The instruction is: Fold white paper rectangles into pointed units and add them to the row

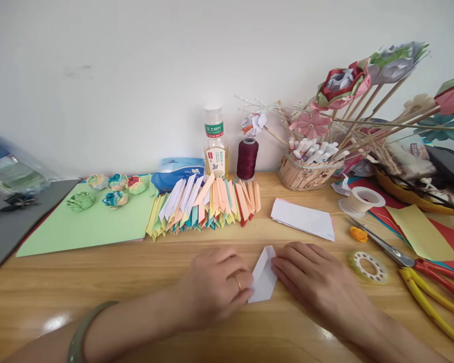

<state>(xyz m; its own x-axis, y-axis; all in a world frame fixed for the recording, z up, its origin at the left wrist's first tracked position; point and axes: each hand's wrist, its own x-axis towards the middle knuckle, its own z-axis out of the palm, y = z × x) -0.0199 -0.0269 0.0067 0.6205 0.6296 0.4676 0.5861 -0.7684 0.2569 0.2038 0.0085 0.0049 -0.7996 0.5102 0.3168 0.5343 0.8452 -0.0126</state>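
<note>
A small folded sheet of white paper (264,282) lies on the wooden table between my hands, its top narrowed to a slanted, creased end. My left hand (219,282), with a ring on one finger, has its fingers curled in and closed at the paper's left edge. On the other side, my right hand (308,272) presses its fingers together on the right edge; its thumb is hidden. Just beyond lies a stack of white paper strips (302,219). Many folded coloured paper pieces (208,204) stand crowded together to the left of that stack.
Paper flowers (115,198) sit on green sheets (87,227) at left. Behind stand a bottle (215,146), a dark red thread spool (247,157) and a wooden basket (306,171) of pens. To the right are tape (369,267), scissors (397,254) and yellow-handled pliers (419,297).
</note>
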